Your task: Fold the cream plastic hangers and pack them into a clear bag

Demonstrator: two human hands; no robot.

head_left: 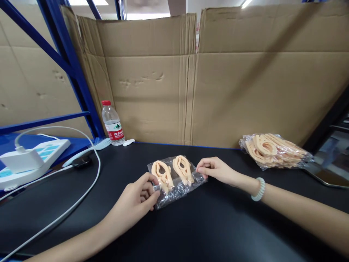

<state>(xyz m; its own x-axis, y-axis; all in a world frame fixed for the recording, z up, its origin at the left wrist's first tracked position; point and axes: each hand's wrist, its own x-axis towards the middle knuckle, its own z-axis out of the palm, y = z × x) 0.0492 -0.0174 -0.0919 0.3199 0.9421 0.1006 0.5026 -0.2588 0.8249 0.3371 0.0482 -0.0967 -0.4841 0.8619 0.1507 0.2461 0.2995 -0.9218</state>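
Observation:
A clear plastic bag [178,190] lies on the black tabletop [207,225] in front of me. Inside it are two peach-coloured looped pieces, a left one [163,176] and a right one [183,170], side by side. My left hand [141,196] is closed on the bag's left edge, thumb and fingers pinching the film. At the opposite edge, my right hand [211,169] pinches the right corner of the bag. A pale coiled band circles my right wrist.
Several bagged peach pieces [272,151] are piled at the back right, beside a dark-framed object. A water bottle [113,125] with a red cap stands at the back left. White cables and a power strip [46,156] occupy the left side. Cardboard walls [152,91] rise behind the table.

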